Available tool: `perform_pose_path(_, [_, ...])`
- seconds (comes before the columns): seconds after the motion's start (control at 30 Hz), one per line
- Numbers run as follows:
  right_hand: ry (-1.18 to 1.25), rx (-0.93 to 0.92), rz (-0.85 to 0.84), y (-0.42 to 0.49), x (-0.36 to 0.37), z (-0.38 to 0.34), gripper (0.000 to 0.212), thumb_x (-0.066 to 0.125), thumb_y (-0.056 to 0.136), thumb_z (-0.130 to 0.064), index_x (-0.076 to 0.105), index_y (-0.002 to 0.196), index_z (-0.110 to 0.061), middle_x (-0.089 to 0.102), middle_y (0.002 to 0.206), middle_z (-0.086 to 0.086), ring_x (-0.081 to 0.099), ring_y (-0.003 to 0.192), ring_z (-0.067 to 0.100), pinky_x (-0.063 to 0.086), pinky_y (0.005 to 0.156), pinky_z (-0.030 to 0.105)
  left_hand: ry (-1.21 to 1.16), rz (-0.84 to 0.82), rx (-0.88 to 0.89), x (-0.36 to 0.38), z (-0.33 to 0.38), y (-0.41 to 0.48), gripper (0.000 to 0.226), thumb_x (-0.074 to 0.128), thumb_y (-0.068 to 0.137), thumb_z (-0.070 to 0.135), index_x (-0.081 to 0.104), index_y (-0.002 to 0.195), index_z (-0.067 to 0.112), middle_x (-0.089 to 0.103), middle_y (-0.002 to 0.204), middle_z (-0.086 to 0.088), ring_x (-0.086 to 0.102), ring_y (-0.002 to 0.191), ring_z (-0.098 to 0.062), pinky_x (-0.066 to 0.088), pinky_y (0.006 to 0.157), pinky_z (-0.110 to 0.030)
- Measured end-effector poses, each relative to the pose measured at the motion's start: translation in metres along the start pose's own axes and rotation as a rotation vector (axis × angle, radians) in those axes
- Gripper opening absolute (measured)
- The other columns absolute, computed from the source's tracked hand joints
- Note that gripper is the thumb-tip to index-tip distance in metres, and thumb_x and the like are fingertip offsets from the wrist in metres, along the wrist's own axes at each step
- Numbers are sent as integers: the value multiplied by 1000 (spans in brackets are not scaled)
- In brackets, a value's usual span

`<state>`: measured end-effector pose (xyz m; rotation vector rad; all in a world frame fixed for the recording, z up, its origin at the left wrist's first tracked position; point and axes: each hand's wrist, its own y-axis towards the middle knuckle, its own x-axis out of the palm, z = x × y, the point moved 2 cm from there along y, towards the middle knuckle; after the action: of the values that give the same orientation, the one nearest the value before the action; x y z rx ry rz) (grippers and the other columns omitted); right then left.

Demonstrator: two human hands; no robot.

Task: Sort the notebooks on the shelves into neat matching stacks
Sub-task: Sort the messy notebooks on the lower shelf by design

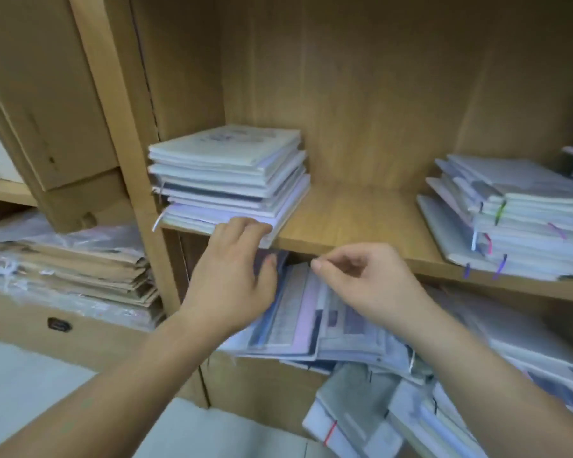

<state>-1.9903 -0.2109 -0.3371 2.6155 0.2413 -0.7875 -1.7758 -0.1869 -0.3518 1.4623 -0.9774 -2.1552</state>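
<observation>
On the upper shelf (pixel 361 219), left end, there's a tidy stack (pixel 225 173) of pale notebooks tucked against the side panel, with its bottom book right at the front edge. The left hand (pixel 232 276) has its fingers fairly straight and close together, tips touching the front corner of that bottom book, thumb down over the loose pile (pixel 328 325) of notebooks on the shelf below. That pile is a mess, books fanned out and sliding toward the front. The right hand (pixel 361 279) hovers just under the upper shelf's front edge, fingers loosely curled, thumb sticking out. Honestly can't tell if it's pinching anything. At the right end of the upper shelf sits a sloppy stack (pixel 510 219) with coloured bands, and cardboard boxes (pixel 47 94) fill the next bay on the left
</observation>
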Motion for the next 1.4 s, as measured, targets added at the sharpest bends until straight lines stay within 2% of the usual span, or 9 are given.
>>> perform_pose_path(0.2, [-61,277,-50,-37,33,114,24,72,92,-23,72,70,-15,64,58,-7,58,58,3,47,63,28,-169,42,-112,73,19,-64,47,70,87,10,62,133,10,11,171,-10,24,153,-34,34,117,-43])
perform_pose_path(0.4, [-79,256,-206,-6,92,115,42,63,74,-63,76,96,-30,76,95,-8,70,92,7,56,90,35,-214,-83,-666,122,-55,-107,39,63,86,16,71,123,10,54,147,-17,52,134,-34,41,108,-37])
perform_pose_path(0.63, [-118,284,-300,49,155,109,48,68,93,-46,65,133,-19,71,104,3,64,87,16,48,78,25,-308,-41,-1163,124,-142,-143,46,67,93,26,55,133,7,60,132,-16,57,122,-37,47,101,-43])
perform_pose_path(0.77, [-196,361,-297,92,188,109,71,60,96,-53,41,155,-16,45,157,4,44,143,22,37,111,28,-477,-11,-1310,127,-159,-154,42,75,81,36,64,108,7,71,104,-4,68,101,-33,55,92,-46])
perform_pose_path(0.87, [-349,451,-318,114,209,116,82,52,94,-66,32,158,-19,40,161,4,41,145,28,40,113,34,-583,-12,-1369,122,-158,-158,22,80,84,25,64,95,14,70,89,-5,68,88,-28,54,79,-38])
perform_pose_path(0.97, [-604,450,-279,121,214,123,72,49,90,-72,46,144,-25,58,142,6,53,132,32,48,100,36,-641,-39,-1360,119,-146,-156,23,79,87,28,63,91,11,68,79,-4,64,76,-24,49,70,-32])
perform_pose_path(1.1, [-664,478,-250,127,208,138,71,54,78,-78,53,135,-35,56,138,6,45,132,36,43,95,39,-830,-135,-1393,123,-136,-154,29,76,92,25,62,111,8,68,90,-2,67,79,-20,59,84,-38])
perform_pose_path(1.23, [-550,471,-268,133,200,137,69,71,78,-61,53,137,-32,62,135,-1,57,126,29,49,100,36,-956,-113,-1443,125,-135,-152,64,73,91,8,45,148,13,65,99,3,69,94,-19,55,99,-42])
perform_pose_path(1.4, [-318,514,-323,132,189,138,55,83,83,-27,63,134,-17,67,132,4,64,118,27,52,103,40,-1171,-173,-1468,118,-130,-149,29,66,89,-2,65,117,4,77,99,-9,64,83,-21,49,75,-30])
